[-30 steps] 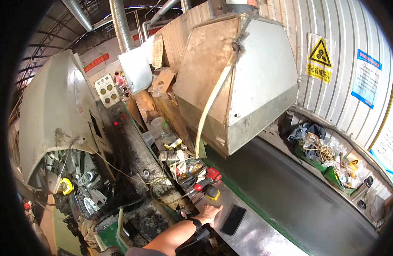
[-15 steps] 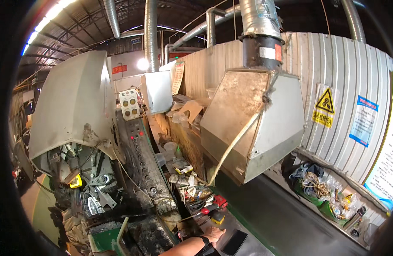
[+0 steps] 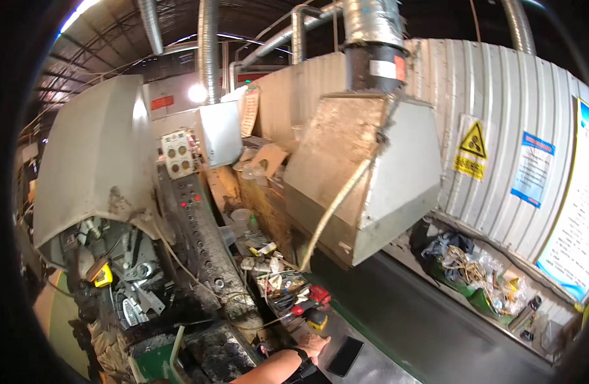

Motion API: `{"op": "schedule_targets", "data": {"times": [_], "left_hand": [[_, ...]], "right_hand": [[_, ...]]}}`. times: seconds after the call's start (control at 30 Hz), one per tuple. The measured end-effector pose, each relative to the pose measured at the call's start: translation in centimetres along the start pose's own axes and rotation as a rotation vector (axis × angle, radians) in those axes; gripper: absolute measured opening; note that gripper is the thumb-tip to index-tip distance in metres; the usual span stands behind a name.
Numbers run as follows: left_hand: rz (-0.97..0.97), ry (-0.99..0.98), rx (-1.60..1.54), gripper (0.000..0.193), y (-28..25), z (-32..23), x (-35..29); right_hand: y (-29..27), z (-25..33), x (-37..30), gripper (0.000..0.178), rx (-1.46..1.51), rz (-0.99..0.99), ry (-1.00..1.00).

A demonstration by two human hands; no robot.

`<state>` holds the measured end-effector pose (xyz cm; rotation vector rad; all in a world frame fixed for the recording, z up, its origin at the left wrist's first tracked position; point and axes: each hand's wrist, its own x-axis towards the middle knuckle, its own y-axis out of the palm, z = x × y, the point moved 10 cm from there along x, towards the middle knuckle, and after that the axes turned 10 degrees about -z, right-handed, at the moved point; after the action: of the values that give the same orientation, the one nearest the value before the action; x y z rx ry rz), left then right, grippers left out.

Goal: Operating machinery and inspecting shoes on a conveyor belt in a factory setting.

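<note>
My left hand (image 3: 315, 346), with a dark band at the wrist, reaches in from the lower edge and rests on the grey bench top (image 3: 377, 366). Its fingers are partly stretched toward the right, and I see nothing held in them. Just right of the fingertips lies a flat black phone (image 3: 345, 356). Beyond the hand sits a small yellow and black object (image 3: 317, 320), perhaps a tape measure. Next to it are a red-ended tool (image 3: 297, 310) and a red and black item (image 3: 319, 295). My right hand is out of view.
At the left stands a grimy machine under a pale hood (image 3: 93, 166), with a row of buttons on a dark panel (image 3: 201, 237) beside it. A metal extraction hood (image 3: 365, 185) hangs over a dark belt-like surface (image 3: 422, 313). Tangled scraps fill a green tray (image 3: 483, 301) along the wall.
The whole view has shifted, so the scene sits a little further left and higher. My left hand stays beside the phone, its fingertips slightly drawn up.
</note>
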<state>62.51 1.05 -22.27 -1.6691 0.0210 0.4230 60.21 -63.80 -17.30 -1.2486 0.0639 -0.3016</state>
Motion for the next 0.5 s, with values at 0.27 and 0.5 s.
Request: {"op": "schedule_targets", "data": {"times": [0.27,0.5], "left_hand": [[-0.109,0.108,0.004,0.117,-0.4,0.4,-0.5],[0.026,0.059,0.055,0.122,-1.0,0.7,-1.2]], "right_hand": [[0.0,0.4,0.4,0.063,-0.017,0.02,0.029],[-0.2,2.1,-0.1,0.062,-0.064,0.105,0.071]]}}
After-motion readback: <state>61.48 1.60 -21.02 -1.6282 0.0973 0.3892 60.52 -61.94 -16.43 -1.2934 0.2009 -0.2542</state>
